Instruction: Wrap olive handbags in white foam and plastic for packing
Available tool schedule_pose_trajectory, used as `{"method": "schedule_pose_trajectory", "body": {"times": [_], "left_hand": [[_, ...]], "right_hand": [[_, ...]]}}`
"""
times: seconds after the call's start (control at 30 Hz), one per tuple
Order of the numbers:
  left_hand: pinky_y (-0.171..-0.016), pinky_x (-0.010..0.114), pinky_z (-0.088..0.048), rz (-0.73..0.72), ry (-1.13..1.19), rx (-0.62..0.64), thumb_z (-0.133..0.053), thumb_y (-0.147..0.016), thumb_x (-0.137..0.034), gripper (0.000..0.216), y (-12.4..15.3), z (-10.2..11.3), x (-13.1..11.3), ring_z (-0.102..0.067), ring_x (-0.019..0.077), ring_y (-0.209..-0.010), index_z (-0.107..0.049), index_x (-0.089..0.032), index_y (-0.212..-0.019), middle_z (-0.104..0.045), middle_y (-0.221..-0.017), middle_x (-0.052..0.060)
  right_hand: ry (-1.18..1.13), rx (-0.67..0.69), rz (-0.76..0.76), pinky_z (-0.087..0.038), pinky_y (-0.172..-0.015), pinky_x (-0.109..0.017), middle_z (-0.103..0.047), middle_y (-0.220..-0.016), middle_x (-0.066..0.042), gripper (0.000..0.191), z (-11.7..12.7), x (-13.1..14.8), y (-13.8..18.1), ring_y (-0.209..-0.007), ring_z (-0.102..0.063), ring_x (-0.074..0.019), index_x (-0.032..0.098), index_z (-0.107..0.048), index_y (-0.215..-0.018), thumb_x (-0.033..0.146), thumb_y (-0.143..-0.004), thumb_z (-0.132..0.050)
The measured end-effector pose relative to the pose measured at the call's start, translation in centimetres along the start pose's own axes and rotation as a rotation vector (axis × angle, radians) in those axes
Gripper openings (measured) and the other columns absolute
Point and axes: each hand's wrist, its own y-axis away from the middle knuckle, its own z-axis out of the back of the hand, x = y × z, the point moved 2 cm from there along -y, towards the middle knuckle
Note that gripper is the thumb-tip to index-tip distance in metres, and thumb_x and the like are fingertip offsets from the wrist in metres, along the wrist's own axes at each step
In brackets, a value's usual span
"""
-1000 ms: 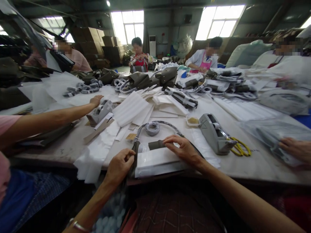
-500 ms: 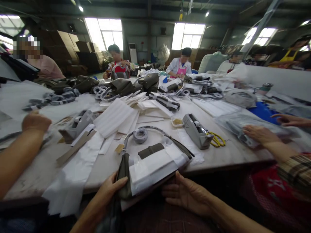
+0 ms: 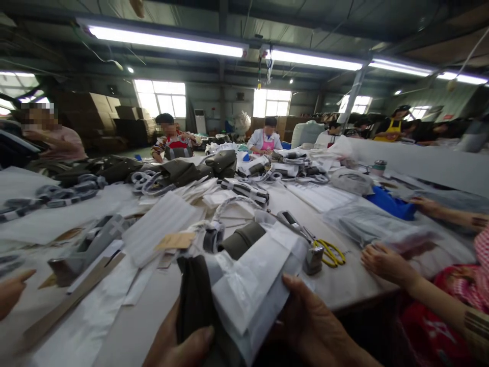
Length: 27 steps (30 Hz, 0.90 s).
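An olive-green handbag (image 3: pixel 196 285) is lifted close in front of me, tilted, with white wrapping paper (image 3: pixel 248 285) over its front. My left hand (image 3: pixel 183 339) grips the bag's left side, thumb on top and fingers behind. Along the lower right edge my right hand (image 3: pixel 315 318) holds the bag, its thumb pressed on the paper and the other fingers partly hidden underneath. The wrapped handle (image 3: pixel 239 200) arches up behind the bag. A tan tag (image 3: pixel 175 240) hangs off at the upper left.
Tape dispensers stand left (image 3: pixel 86 250) and right (image 3: pixel 315 257), the latter beside yellow-handled scissors (image 3: pixel 332 253). White foam sheets (image 3: pixel 160 227) and bags lie beyond. At right, a co-worker's hands (image 3: pixel 391 265) touch a clear plastic bag (image 3: pixel 367 224); another person's hand (image 3: pixel 13 293) shows at left.
The handbag has risen off the table edge and come nearer, tilting. My right hand has closed on its lower right edge. The view has tipped upward.
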Motion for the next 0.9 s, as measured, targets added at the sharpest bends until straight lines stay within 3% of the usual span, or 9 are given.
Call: {"method": "schedule_pose_trajectory", "body": {"times": [0.13, 0.23, 0.33, 0.53, 0.67, 0.73, 0.8, 0.87, 0.9], "left_hand": [[-0.082, 0.037, -0.056, -0.266, 0.15, 0.273, -0.078, -0.069, -0.053, 0.083, -6.0, -4.6, -6.6, -0.063, 0.0298, -0.099, -0.049, -0.015, -0.137, -0.067, -0.108, 0.011], [-0.068, 0.03, -0.053, -0.383, 0.209, 0.416, -0.068, -0.08, -0.055, 0.076, -10.6, -7.1, -8.2, -0.062, 0.0212, -0.087, -0.043, -0.015, -0.14, -0.061, -0.106, 0.01], [-0.063, 0.027, -0.05, -0.347, 0.166, 0.405, -0.071, -0.077, -0.049, 0.071, -14.1, -8.3, -4.9, -0.06, 0.0167, -0.08, -0.047, -0.014, -0.134, -0.058, -0.102, 0.009], [-0.06, 0.025, -0.045, -0.12, 0.06, 0.307, -0.064, -0.074, -0.04, 0.048, -18.2, -7.7, 6.2, -0.059, 0.0131, -0.069, -0.058, -0.012, -0.112, -0.057, -0.083, 0.001], [-0.058, 0.024, -0.041, -0.021, 0.063, 0.252, -0.06, -0.071, -0.04, 0.044, -19.5, -6.8, 9.3, -0.058, 0.0124, -0.067, -0.058, -0.014, -0.106, -0.058, -0.08, 0.0], [-0.057, 0.024, -0.04, 0.008, 0.084, 0.251, -0.059, -0.071, -0.039, 0.042, -19.8, -6.6, 9.8, -0.058, 0.0124, -0.067, -0.058, -0.014, -0.105, -0.059, -0.08, 0.0], [-0.057, 0.024, -0.04, 0.027, 0.102, 0.278, -0.057, -0.071, -0.035, 0.04, -19.8, -6.8, 10.0, -0.058, 0.0123, -0.066, -0.059, -0.015, -0.105, -0.06, -0.079, 0.0], [-0.059, 0.024, -0.04, 0.044, 0.099, 0.323, -0.057, -0.07, -0.031, 0.037, -19.9, -7.1, 10.1, -0.057, 0.0122, -0.065, -0.061, -0.015, -0.103, -0.06, -0.077, 0.0], [-0.06, 0.024, -0.04, 0.055, 0.087, 0.344, -0.058, -0.069, -0.028, 0.035, -19.9, -7.3, 10.2, -0.056, 0.0121, -0.064, -0.062, -0.015, -0.102, -0.06, -0.075, 0.0]], "right_hand": [[0.094, -0.115, 0.39, -0.059, -0.076, -0.036, -0.075, -0.091, 0.001, 0.026, -1.4, 8.6, -2.7, -0.085, -0.07, -0.0221, 0.025, -0.065, -0.093, 0.027, -0.071, -0.078], [0.246, -0.111, 0.637, -0.059, -0.076, -0.034, -0.075, -0.086, 0.001, 0.014, -2.0, 15.6, -5.4, -0.089, -0.07, -0.0206, 0.026, -0.064, -0.089, 0.029, -0.078, -0.071], [0.255, -0.108, 0.769, -0.06, -0.081, -0.035, -0.073, -0.082, 0.0, 0.007, -2.6, 21.8, -8.7, -0.087, -0.07, -0.0193, 0.025, -0.062, -0.085, 0.028, -0.08, -0.066], [0.278, -0.227, 0.974, -0.058, -0.085, -0.04, -0.071, -0.09, -0.001, 0.015, -3.0, 30.0, -17.7, -0.097, -0.068, -0.0203, 0.025, -0.056, -0.092, 0.031, -0.079, -0.057], [0.424, -0.388, 0.87, -0.057, -0.08, -0.042, -0.069, -0.093, -0.005, 0.016, 2.1, 31.1, -23.0, -0.093, -0.068, -0.0211, 0.025, -0.052, -0.093, 0.037, -0.083, -0.049], [0.674, -0.548, 0.632, -0.056, -0.072, -0.044, -0.068, -0.084, -0.008, 0.022, 6.1, 30.6, -24.3, -0.082, -0.069, -0.0249, 0.025, -0.053, -0.086, 0.046, -0.085, -0.046], [1.067, -0.722, 0.368, -0.053, -0.064, -0.044, -0.066, -0.072, -0.012, 0.034, 9.5, 30.1, -24.5, -0.071, -0.067, -0.0285, 0.027, -0.055, -0.075, 0.059, -0.082, -0.049], [1.282, -0.842, 0.29, -0.049, -0.063, -0.046, -0.064, -0.064, -0.015, 0.037, 10.7, 30.0, -24.3, -0.063, -0.063, -0.0306, 0.027, -0.056, -0.066, 0.062, -0.079, -0.055], [1.407, -0.887, 0.333, -0.048, -0.065, -0.047, -0.064, -0.063, -0.014, 0.039, 10.2, 30.1, -24.3, -0.063, -0.062, -0.031, 0.026, -0.058, -0.064, 0.062, -0.078, -0.054]]}}
